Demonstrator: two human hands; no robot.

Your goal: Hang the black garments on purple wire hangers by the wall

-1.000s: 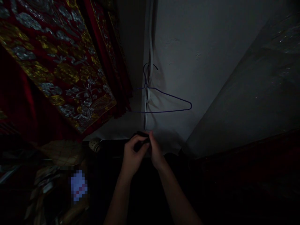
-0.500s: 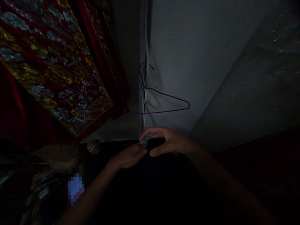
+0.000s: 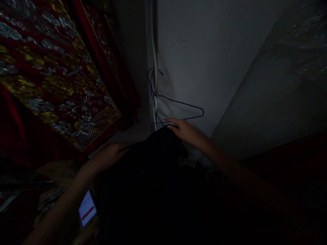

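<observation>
A black cloth [image 3: 158, 146], apparently a garment, is stretched between my two hands; its lower part fades into the dark. My left hand [image 3: 112, 156] is closed on its left edge, with the fingertips partly lost in shadow. At its upper right corner, my right hand [image 3: 184, 131] pinches the cloth between thumb and fingers. Just above the right fingertips is the bottom bar of a thin purple wire hanger [image 3: 184, 102]. The hanger's hook is at a pale cord [image 3: 154, 51] running down the wall, and nothing hangs on the hanger's visible part.
Red cloth with gold and silver embroidery [image 3: 63, 81] hangs at the left, overlapping the hanger's left end. A lit phone [image 3: 87, 209] lies low at the left, near my left forearm. Behind the hanger is a grey wall [image 3: 204, 68]. The lower area is very dark.
My hands have moved apart, the left one leftward and the right one up and slightly right. The black cloth has risen and spread between them, close under the hanger.
</observation>
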